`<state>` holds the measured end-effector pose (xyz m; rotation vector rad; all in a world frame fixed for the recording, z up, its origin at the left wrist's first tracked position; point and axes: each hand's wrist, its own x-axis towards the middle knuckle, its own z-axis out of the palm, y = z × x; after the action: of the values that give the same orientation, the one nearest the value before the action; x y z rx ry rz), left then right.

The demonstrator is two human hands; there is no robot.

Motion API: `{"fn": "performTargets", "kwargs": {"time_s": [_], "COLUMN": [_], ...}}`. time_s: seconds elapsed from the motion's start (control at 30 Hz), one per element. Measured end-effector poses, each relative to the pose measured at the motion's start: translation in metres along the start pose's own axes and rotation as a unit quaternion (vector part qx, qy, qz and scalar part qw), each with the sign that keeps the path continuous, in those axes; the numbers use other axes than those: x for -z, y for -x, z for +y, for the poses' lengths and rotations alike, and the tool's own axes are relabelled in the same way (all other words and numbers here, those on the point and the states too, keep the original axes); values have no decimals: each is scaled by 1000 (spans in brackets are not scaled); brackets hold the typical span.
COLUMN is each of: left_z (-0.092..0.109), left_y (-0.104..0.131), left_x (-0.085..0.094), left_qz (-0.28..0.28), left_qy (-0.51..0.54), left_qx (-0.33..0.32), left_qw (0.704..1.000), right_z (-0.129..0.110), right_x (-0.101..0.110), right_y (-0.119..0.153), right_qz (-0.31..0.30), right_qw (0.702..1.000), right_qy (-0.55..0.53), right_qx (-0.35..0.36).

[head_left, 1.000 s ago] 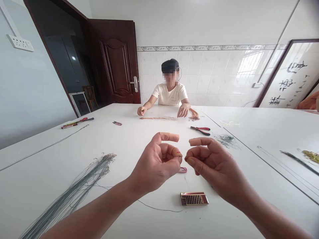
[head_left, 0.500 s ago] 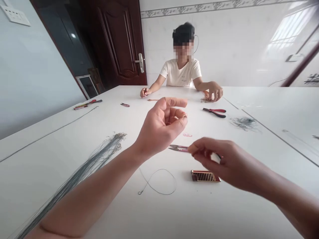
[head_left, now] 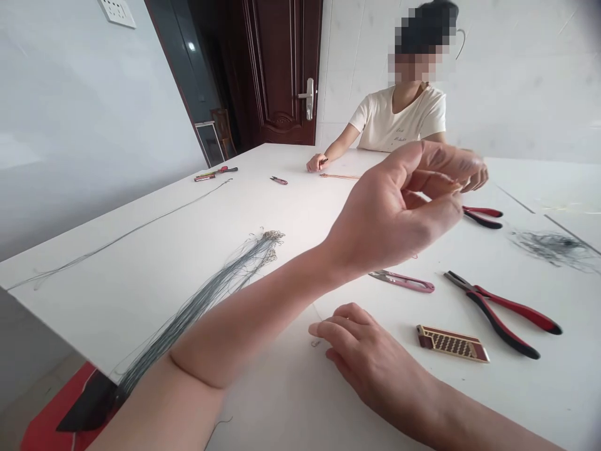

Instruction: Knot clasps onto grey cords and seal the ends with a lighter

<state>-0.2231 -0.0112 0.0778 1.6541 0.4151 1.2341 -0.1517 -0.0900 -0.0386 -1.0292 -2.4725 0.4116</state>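
Note:
My left hand (head_left: 399, 210) is raised over the table, thumb and index finger pinched together; whatever lies between the tips is too small to make out. Lower down, my right hand (head_left: 369, 354) reaches over the tabletop with its thumb and fingers apart. Just left of its fingertips lies a small fish hook (head_left: 315, 343), and the hand covers most of the line there. Thread snips (head_left: 406, 280) lie beyond the right hand. On the right are red-and-black pliers (head_left: 502, 310) and a patterned red-and-gold lighter (head_left: 453, 344).
A long bundle of dark lines (head_left: 201, 300) with hooks at its far end runs along the left. Tangled line (head_left: 551, 247) lies far right, near a second pair of pliers (head_left: 486, 216). Small snips (head_left: 278, 180) lie farther back. A person (head_left: 399, 119) sits across the table.
My right hand has moved left and down from beside the snips to the hook, uncovering the nearer pliers. My left hand stays pinched and appears closer. The view has swung left.

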Motion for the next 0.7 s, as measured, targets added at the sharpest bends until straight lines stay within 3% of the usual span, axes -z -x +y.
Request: {"fn": "performTargets", "kwargs": {"time_s": [0.13,0.27,0.37,0.7], "left_z": [-2,-3,-2,5], "left_y": [1,2,3,2], "left_x": [5,11,13,18], "left_qz": [-22,-38,-42,-43], "left_qy": [16,-2,-9,-41], "left_qx": [-13,18,29,27], "left_qw": [1000,999,999,998], "right_z": [-7,-15,-16,4], "right_x": [-4,-9,-16,-22], "right_y": [-21,-31,-32,-24], "right_qz": [-21,-86,-88,-54], "right_qw": [997,976,956,989], "right_qy": [70,190,268,137], "right_qx": [-8,61,84,34]}}
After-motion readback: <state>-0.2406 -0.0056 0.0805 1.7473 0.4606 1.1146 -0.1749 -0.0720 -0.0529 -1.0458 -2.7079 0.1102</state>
